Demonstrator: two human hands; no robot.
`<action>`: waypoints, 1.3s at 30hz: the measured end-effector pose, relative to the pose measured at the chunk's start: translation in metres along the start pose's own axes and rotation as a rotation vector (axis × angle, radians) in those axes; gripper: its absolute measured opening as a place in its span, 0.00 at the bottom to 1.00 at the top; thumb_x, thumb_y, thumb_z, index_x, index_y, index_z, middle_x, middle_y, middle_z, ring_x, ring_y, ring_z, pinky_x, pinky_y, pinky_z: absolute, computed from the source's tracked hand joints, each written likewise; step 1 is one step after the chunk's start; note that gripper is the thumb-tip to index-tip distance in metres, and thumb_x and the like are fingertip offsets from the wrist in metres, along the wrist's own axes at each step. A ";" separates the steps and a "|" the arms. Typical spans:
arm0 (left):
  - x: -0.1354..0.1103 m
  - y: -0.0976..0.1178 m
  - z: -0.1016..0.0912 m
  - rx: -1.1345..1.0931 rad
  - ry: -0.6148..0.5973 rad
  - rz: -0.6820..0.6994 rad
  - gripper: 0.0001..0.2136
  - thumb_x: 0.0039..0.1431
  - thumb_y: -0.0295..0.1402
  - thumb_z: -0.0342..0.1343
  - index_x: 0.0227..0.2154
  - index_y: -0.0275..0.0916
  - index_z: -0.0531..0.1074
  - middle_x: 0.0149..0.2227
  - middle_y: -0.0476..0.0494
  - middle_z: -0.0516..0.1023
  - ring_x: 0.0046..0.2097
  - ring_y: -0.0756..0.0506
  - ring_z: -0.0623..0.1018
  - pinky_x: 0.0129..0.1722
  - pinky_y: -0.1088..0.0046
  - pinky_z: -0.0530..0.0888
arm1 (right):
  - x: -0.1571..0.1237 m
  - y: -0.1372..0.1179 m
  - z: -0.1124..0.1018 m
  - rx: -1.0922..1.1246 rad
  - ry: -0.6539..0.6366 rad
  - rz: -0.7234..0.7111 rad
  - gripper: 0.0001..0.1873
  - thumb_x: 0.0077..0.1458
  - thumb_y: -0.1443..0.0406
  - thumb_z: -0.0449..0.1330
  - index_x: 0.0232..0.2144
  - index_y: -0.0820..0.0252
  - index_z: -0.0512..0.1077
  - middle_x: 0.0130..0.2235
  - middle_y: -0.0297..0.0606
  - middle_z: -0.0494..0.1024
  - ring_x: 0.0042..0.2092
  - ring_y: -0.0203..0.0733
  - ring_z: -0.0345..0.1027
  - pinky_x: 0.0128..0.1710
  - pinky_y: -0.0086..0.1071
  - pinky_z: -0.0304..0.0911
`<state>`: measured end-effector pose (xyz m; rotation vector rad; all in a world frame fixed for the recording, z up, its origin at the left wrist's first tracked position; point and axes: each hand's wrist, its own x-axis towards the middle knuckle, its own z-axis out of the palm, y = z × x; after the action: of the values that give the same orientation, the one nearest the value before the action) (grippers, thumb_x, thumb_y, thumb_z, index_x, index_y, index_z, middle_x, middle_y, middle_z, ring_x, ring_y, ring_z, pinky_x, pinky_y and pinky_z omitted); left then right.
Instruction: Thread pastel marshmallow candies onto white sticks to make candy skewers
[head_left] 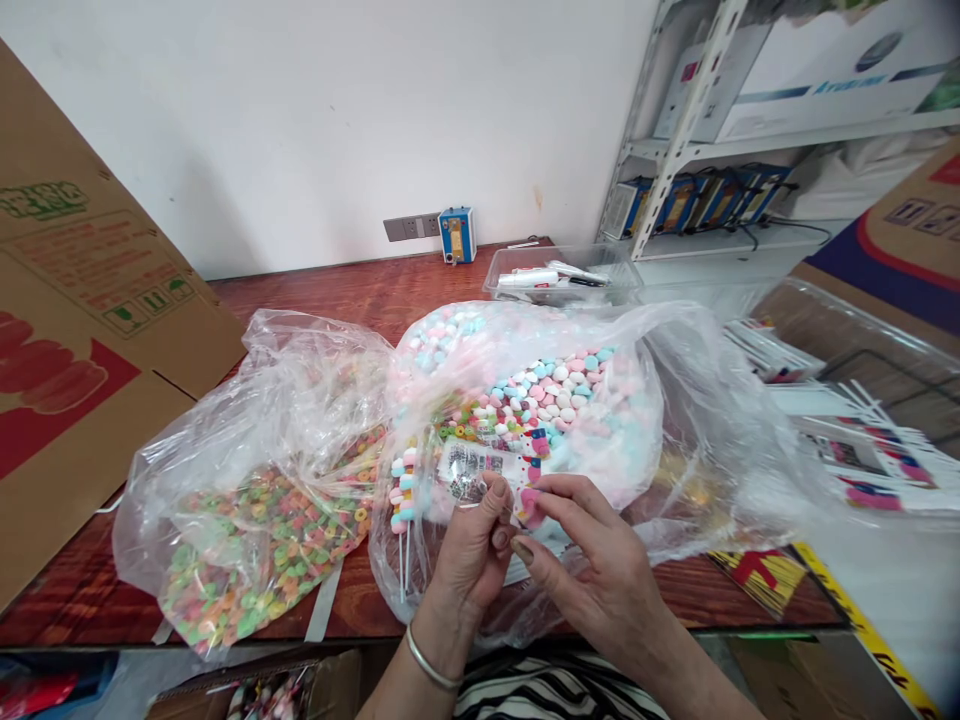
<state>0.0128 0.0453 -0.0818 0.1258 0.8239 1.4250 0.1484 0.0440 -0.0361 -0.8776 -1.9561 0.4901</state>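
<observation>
My left hand [474,545] is closed, thumb against fingers, on the near end of a small clear printed plastic bag [517,508] with a pink patch. My right hand [600,555] meets it from the right, its index finger at the pink patch and its thumb close to my left fingertips. More printed bags [469,468] lie just beyond. Beside them, to the left, are candy skewers [403,490] on white sticks. Behind my hands a large clear sack [720,430] lies open, full of pink, white and blue candies [559,390].
At left, another clear sack [315,390] holds ring-shaped gummies [262,545] beside a cardboard box [90,330]. A clear plastic bin [615,270] stands at the back. White-stick packs [885,450] lie at right, near shelving [682,140]. Below the table edge sits an open carton [334,685].
</observation>
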 end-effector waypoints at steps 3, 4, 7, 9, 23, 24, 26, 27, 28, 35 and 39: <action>0.000 -0.001 -0.003 0.044 -0.018 0.034 0.15 0.45 0.36 0.71 0.31 0.37 0.72 0.22 0.56 0.66 0.19 0.58 0.60 0.20 0.81 0.61 | 0.000 -0.001 0.000 -0.003 -0.003 0.019 0.09 0.58 0.66 0.61 0.42 0.60 0.73 0.43 0.46 0.74 0.45 0.48 0.71 0.44 0.41 0.71; 0.000 -0.002 -0.002 0.054 -0.019 0.048 0.15 0.45 0.37 0.70 0.32 0.37 0.72 0.22 0.56 0.66 0.19 0.58 0.59 0.20 0.81 0.61 | 0.000 -0.001 0.000 -0.007 -0.014 0.035 0.08 0.57 0.65 0.62 0.41 0.60 0.73 0.44 0.47 0.73 0.46 0.48 0.71 0.44 0.42 0.71; -0.004 -0.002 0.003 0.121 -0.019 0.177 0.15 0.44 0.38 0.71 0.28 0.37 0.70 0.21 0.56 0.66 0.20 0.57 0.61 0.20 0.81 0.59 | -0.002 -0.001 0.002 0.020 -0.029 0.132 0.07 0.57 0.62 0.63 0.38 0.59 0.75 0.49 0.48 0.72 0.50 0.51 0.69 0.48 0.45 0.69; -0.007 -0.002 0.008 0.188 -0.041 0.291 0.16 0.44 0.38 0.71 0.25 0.37 0.69 0.21 0.55 0.66 0.21 0.56 0.63 0.21 0.80 0.61 | -0.004 0.001 0.006 0.113 0.008 0.232 0.07 0.60 0.61 0.60 0.37 0.58 0.76 0.52 0.47 0.72 0.53 0.50 0.68 0.52 0.45 0.66; -0.001 -0.006 0.006 -0.177 -0.003 -0.062 0.14 0.41 0.33 0.72 0.29 0.37 0.74 0.27 0.51 0.73 0.24 0.55 0.69 0.23 0.80 0.67 | -0.005 -0.002 0.005 0.058 0.067 0.082 0.16 0.59 0.67 0.61 0.50 0.52 0.73 0.59 0.45 0.68 0.59 0.50 0.63 0.57 0.50 0.61; 0.000 -0.007 0.004 -0.191 0.003 -0.086 0.13 0.42 0.33 0.72 0.29 0.38 0.75 0.27 0.51 0.73 0.24 0.55 0.69 0.24 0.80 0.68 | -0.005 -0.004 0.004 0.016 0.068 0.048 0.17 0.58 0.67 0.62 0.51 0.53 0.72 0.58 0.46 0.68 0.59 0.51 0.63 0.57 0.51 0.61; 0.002 -0.007 0.001 -0.211 -0.007 -0.112 0.10 0.44 0.33 0.71 0.27 0.39 0.75 0.26 0.51 0.73 0.23 0.55 0.67 0.23 0.79 0.67 | -0.004 -0.007 0.001 -0.025 0.065 0.008 0.18 0.57 0.66 0.62 0.51 0.54 0.71 0.58 0.46 0.68 0.58 0.52 0.63 0.56 0.51 0.61; 0.002 -0.007 0.000 -0.222 -0.024 -0.120 0.09 0.45 0.33 0.71 0.27 0.39 0.75 0.25 0.51 0.73 0.21 0.56 0.66 0.22 0.79 0.67 | -0.004 -0.008 0.000 -0.032 0.063 0.002 0.18 0.58 0.66 0.62 0.51 0.54 0.71 0.58 0.46 0.68 0.58 0.52 0.63 0.56 0.51 0.61; 0.002 -0.006 -0.001 -0.232 -0.045 -0.128 0.09 0.45 0.33 0.71 0.26 0.40 0.75 0.24 0.52 0.72 0.20 0.56 0.64 0.22 0.79 0.66 | -0.003 -0.010 -0.001 -0.034 0.061 -0.002 0.18 0.58 0.66 0.62 0.51 0.55 0.71 0.58 0.46 0.67 0.57 0.52 0.63 0.56 0.50 0.61; 0.002 -0.003 -0.002 -0.203 -0.058 -0.118 0.08 0.47 0.35 0.69 0.25 0.39 0.75 0.23 0.52 0.70 0.20 0.57 0.62 0.21 0.80 0.65 | 0.001 -0.014 -0.005 -0.091 0.039 -0.062 0.16 0.57 0.65 0.62 0.49 0.57 0.70 0.57 0.48 0.67 0.58 0.53 0.62 0.57 0.51 0.58; -0.002 -0.002 0.003 -0.218 -0.082 -0.084 0.12 0.43 0.33 0.72 0.29 0.39 0.75 0.25 0.54 0.71 0.23 0.57 0.66 0.25 0.81 0.68 | 0.003 -0.010 -0.003 -0.186 0.026 -0.077 0.11 0.57 0.66 0.62 0.43 0.61 0.73 0.56 0.50 0.69 0.57 0.54 0.62 0.56 0.52 0.57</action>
<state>0.0158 0.0443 -0.0801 -0.0164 0.5959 1.4107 0.1459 0.0396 -0.0265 -0.9160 -2.0269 0.2533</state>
